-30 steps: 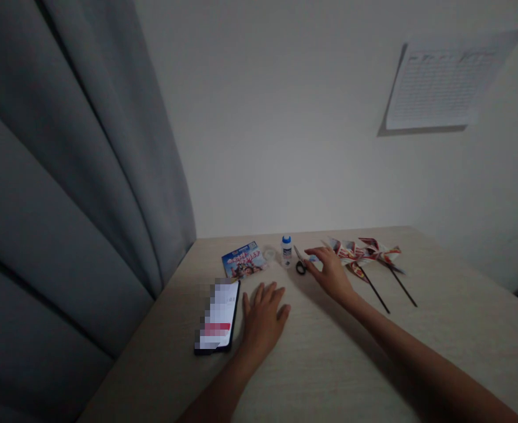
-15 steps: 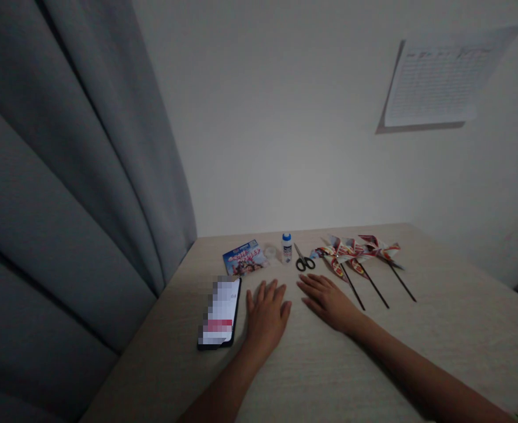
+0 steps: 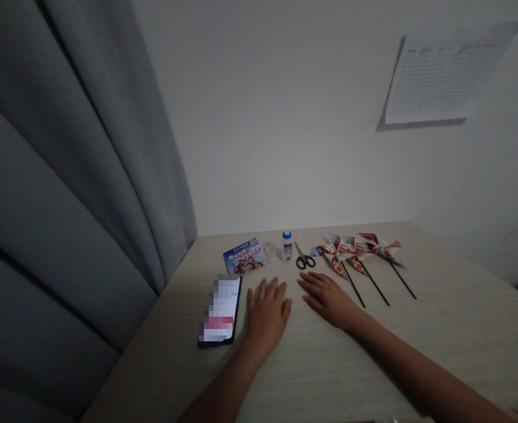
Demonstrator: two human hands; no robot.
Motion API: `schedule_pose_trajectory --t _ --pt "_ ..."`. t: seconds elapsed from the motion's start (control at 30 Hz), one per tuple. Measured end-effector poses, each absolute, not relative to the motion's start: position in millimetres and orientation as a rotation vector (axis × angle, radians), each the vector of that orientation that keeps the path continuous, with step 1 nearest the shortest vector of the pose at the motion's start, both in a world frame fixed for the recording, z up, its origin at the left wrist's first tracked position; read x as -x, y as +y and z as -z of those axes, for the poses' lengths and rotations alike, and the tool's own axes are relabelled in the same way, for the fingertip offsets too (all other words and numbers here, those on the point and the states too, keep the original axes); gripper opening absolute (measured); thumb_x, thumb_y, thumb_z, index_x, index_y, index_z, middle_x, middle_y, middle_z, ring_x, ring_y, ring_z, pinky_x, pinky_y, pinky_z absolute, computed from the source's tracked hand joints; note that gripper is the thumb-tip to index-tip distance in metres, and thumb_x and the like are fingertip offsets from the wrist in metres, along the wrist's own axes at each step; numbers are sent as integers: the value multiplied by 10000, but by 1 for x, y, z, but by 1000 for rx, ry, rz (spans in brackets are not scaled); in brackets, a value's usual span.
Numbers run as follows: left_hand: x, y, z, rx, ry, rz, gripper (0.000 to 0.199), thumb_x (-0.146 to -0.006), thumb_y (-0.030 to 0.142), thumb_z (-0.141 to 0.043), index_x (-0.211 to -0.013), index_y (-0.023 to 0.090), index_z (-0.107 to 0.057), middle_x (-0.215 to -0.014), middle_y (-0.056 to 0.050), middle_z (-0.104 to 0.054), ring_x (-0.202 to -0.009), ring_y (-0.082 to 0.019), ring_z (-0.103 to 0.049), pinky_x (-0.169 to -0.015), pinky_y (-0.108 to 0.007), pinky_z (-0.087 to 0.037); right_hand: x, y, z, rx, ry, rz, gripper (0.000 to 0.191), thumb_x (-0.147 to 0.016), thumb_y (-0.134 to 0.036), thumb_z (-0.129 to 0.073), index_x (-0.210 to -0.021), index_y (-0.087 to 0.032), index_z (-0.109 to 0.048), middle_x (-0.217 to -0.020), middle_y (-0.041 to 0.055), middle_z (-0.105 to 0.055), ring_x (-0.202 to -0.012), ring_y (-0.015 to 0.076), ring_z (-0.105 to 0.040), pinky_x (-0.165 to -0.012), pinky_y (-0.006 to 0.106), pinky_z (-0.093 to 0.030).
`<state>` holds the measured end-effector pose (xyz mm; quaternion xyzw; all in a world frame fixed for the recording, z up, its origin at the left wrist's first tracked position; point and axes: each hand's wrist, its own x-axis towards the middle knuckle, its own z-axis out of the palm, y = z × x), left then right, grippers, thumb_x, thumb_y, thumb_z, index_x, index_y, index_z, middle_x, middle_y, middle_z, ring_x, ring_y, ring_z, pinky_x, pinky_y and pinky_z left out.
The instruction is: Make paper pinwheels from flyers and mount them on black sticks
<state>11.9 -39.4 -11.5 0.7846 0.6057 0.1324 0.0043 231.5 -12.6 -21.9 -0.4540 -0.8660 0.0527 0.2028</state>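
Observation:
My left hand (image 3: pixel 266 311) lies flat on the wooden table (image 3: pixel 320 376), fingers spread and holding nothing. Just to its left is a phone (image 3: pixel 219 311) with a lit screen. My right hand (image 3: pixel 327 298) also rests palm down with its fingers stretched out and nothing in it. Beyond its fingertips lie black-handled scissors (image 3: pixel 305 261), and a white glue bottle with a blue cap (image 3: pixel 287 247) stands upright beside them. Three paper pinwheels (image 3: pixel 380 249) on dark sticks lie to the right of that hand, their printed vanes overlapping.
A colourful printed leaflet (image 3: pixel 245 256) lies behind the phone, with a clear roll that looks like tape (image 3: pixel 270 252) at its right edge. A grey curtain (image 3: pixel 109 147) hangs along the left. A printed sheet (image 3: pixel 437 82) is on the white wall.
Both hands stay where they were on the table. The whole view has shifted very slightly; no object has visibly been moved.

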Motion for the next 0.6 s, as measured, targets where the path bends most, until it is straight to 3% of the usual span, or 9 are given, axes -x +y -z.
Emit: schedule_pose_trajectory --t 0.17,0.37,0.6 --pt "-8 -40 10 -2447 1934 -374 500 -986 528 -335 -1448 380 -460 -1579 -26 -384 -1455 -306 -310 -1171 -566 -237 -234 -12 22 1244 -2403 -170 481 -975 -391 -496 -1443 -279 -501 -1488 74 -508 -1371 271 -455 -1137 505 -367" --pt "-4 -46 -6 -2446 2008 -296 504 -960 499 -418 -1415 307 -520 -1536 -102 -435 -1398 -346 -385 -1126 -540 -312 -235 -12 23 1259 -2416 -159 485 -978 -407 -485 -1442 -265 -504 -1490 79 -505 -1379 280 -440 -1139 514 -363" --pt "-4 -63 -4 -2358 2194 -283 491 -955 480 -438 -1425 355 -505 -1588 -72 -363 -1455 -387 -266 -1109 -704 -188 -234 -13 24 1234 -2402 -143 472 -976 -385 -486 -1438 -291 -508 -1487 67 -510 -1358 278 -466 -1132 515 -374"
